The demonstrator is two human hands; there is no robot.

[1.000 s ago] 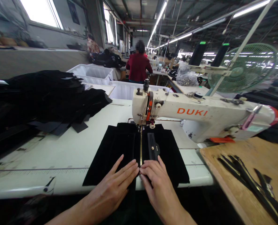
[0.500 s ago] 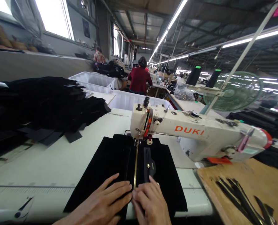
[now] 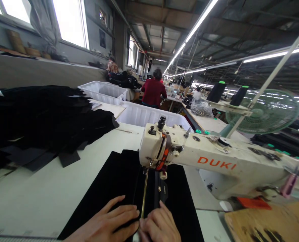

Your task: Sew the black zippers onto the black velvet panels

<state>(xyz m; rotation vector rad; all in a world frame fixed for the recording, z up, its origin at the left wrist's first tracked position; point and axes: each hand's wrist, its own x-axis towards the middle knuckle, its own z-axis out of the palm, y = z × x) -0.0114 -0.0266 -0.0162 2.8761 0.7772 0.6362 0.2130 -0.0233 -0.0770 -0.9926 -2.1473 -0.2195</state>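
Observation:
A black velvet-like fabric panel [image 3: 114, 181] lies flat on the white sewing table [image 3: 38, 198], running under the head of a white DUKI sewing machine [image 3: 202, 161]. A gold zipper [image 3: 144, 191] runs down its middle toward me, with a black pull tab [image 3: 163, 190] beside it. My left hand [image 3: 106, 223] lies flat on the fabric left of the zipper, fingers stretched out. My right hand [image 3: 159, 227] rests on the fabric right of the zipper, fingers curled and pressing down, fingertips touching the left hand's.
A heap of black fabric pieces [image 3: 38, 117] covers the table's left. White plastic bins [image 3: 144, 116] stand behind the machine. A wooden board [image 3: 270, 223] lies at the lower right, a green fan [image 3: 265, 112] beyond it. A person in red [image 3: 153, 92] works farther back.
The view has tilted upward and moved closer to the machine. Both hands have slid toward the bottom edge of the view, still pressed on the fabric on either side of the zipper.

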